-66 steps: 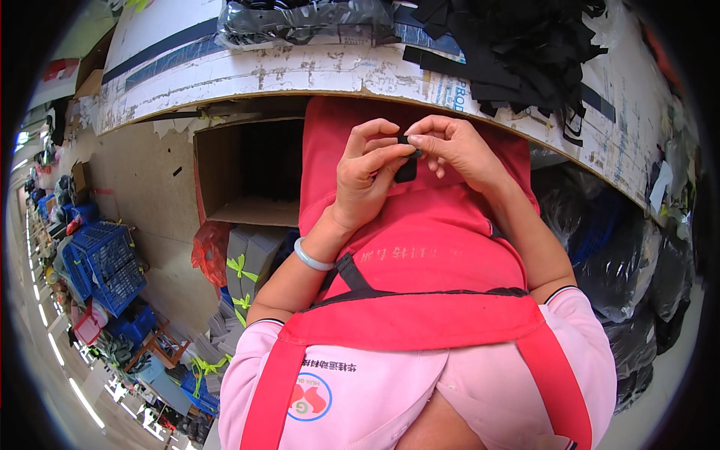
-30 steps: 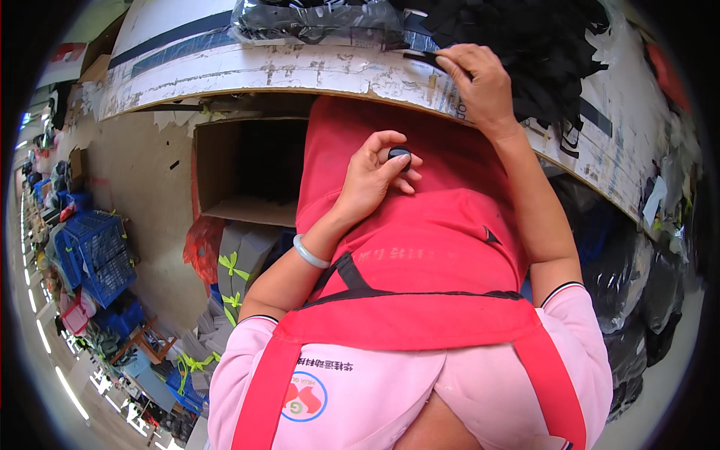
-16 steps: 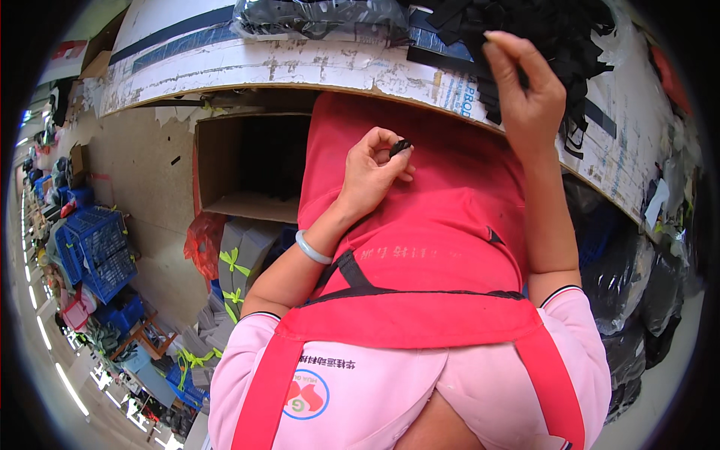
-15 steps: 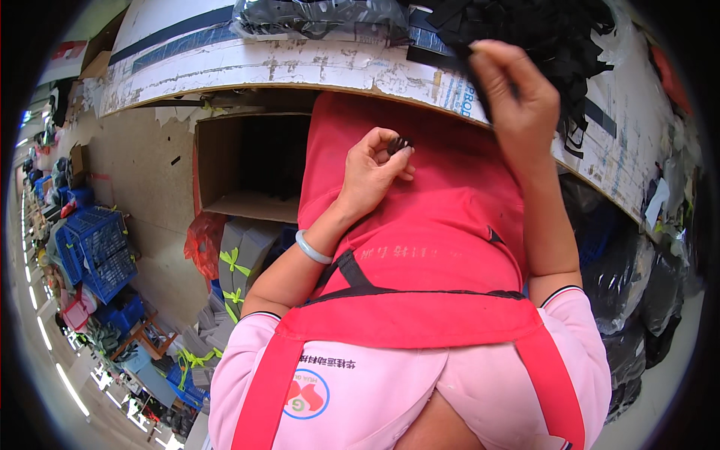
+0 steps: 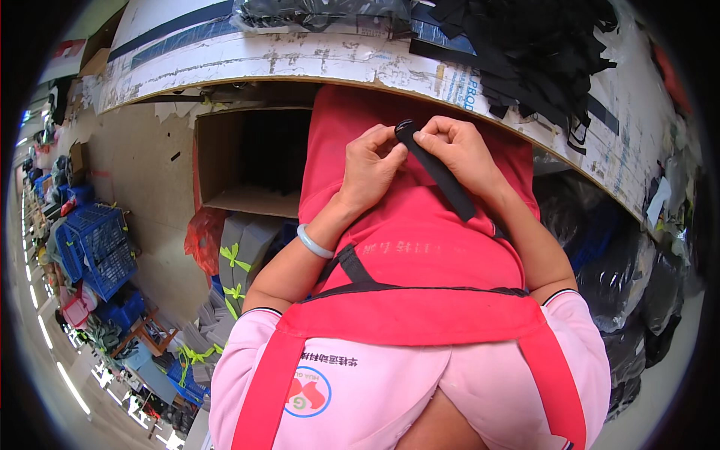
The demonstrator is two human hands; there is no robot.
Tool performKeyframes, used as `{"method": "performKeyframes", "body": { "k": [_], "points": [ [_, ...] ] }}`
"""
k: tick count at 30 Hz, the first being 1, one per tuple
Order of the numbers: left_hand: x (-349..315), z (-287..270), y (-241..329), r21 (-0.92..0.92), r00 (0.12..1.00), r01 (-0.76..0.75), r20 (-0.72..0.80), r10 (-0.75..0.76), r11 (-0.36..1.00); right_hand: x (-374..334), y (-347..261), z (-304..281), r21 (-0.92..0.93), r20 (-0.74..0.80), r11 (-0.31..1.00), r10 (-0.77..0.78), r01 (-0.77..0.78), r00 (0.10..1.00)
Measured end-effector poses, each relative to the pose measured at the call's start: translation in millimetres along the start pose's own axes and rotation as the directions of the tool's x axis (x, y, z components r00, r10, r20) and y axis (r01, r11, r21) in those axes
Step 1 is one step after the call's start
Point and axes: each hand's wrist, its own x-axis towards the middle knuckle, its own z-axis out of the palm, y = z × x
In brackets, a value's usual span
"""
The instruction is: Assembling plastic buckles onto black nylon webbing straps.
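In front of the red apron (image 5: 420,217), my two hands meet just below the table edge. A small dark ring-like piece (image 5: 405,127) is pinched in my left hand (image 5: 367,169), its exact kind hard to make out. My right hand (image 5: 463,154) pinches a black strap (image 5: 448,186) close to its upper end. That end lies against or passes through the ring-like piece; the fingers partly hide which. The strap's other end hangs free, slanting down to the right over the apron. Beyond my right hand, a heap of black straps (image 5: 536,56) lies on the table.
The worn white table (image 5: 300,64) curves across the top, with a clear plastic bag (image 5: 322,16) of dark items on it. Beneath stands an open cardboard box (image 5: 251,201). Grey tied stacks (image 5: 253,247) and a red bag (image 5: 204,236) sit left; black plastic bags (image 5: 619,277) lie right.
My right hand has come down from the strap heap to my left hand, bringing a black strap with it. My left hand stays nearly in place, still holding the small dark piece.
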Motion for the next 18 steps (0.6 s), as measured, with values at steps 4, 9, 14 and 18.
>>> {"method": "performKeyframes", "body": {
  "k": [4, 9, 14, 18],
  "points": [
    [2, -3, -2, 0.22, 0.988, -0.148, -0.01, 0.154, 0.964, 2, 11, 8, 0.321, -0.025, 0.947, 0.006, 0.002, 1.0],
    [2, -6, 4, 0.441, 0.949, -0.291, 0.018, 0.315, 0.849, 1, 8, 10, 0.564, 0.071, 0.821, 0.064, -0.093, 0.995],
    [-1, -4, 8, 0.509, 0.941, -0.322, 0.081, 0.328, 0.798, 7, 17, 13, 0.578, 0.03, 0.815, 0.031, -0.043, 0.999],
    [-1, -8, 2, 0.55, 0.915, -0.373, 0.083, 0.395, 0.747, 8, 16, 16, 0.503, -0.037, 0.864, 0.009, 0.011, 0.999]
  ]
}}
